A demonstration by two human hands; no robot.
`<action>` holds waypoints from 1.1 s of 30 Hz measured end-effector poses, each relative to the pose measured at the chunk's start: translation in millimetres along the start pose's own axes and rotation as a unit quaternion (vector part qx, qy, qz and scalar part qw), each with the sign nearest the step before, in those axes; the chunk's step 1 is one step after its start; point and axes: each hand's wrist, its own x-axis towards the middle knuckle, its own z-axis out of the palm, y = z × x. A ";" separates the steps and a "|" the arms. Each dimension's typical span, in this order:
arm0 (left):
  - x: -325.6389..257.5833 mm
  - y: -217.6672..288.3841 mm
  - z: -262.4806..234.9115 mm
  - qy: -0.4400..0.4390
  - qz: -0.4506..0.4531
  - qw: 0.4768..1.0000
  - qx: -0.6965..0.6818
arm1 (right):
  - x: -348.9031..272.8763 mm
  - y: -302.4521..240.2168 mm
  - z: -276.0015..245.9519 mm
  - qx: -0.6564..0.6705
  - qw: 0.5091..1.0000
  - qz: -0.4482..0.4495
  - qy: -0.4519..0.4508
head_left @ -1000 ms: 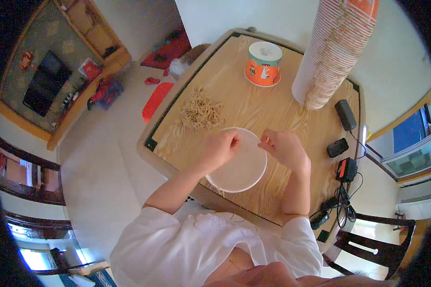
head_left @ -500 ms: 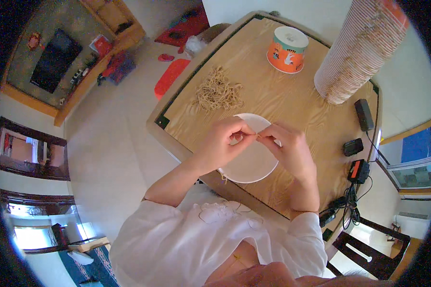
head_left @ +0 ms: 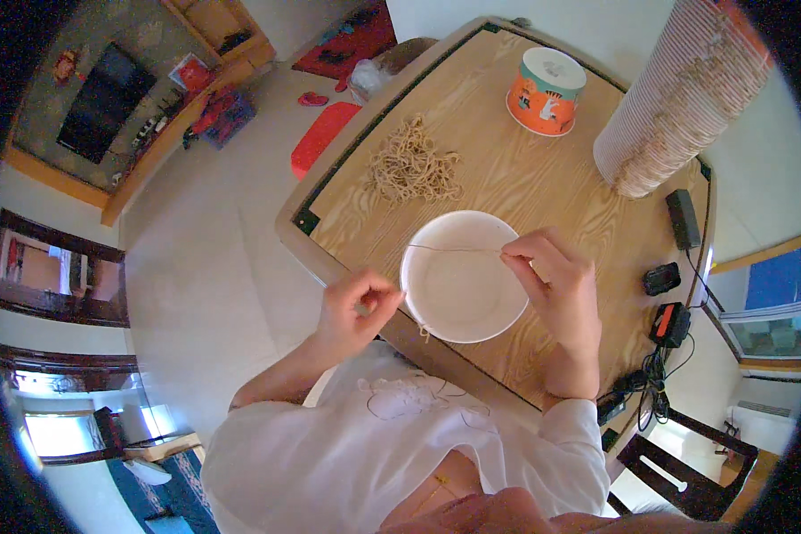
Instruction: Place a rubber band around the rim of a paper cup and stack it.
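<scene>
Our wooden worktop (head_left: 525,169) holds a white bowl (head_left: 463,276).
We pinch a thin rubber band (head_left: 454,248) stretched over it, left hand (head_left: 356,307) and right hand (head_left: 552,276); pulled harder, it might snap.

Matt white paper bowl (head_left: 463,283) on grainy wooden table (head_left: 498,178) (lightly glossy).

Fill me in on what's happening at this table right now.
A person at a wooden table is stretching a thin rubber band across the top of a white paper bowl. The right hand pinches one end over the bowl's right rim, while the left hand is closed in a pinching grip by the bowl's left rim. A loose pile of rubber bands lies beyond the bowl, with an orange printed bowl and a tall stack of cups further back.
</scene>
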 end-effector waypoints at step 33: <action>108.8 -2.8 86.5 -0.319 -0.193 0.878 -0.299 | 12.9 43.1 3.0 -0.091 0.993 -0.077 -0.004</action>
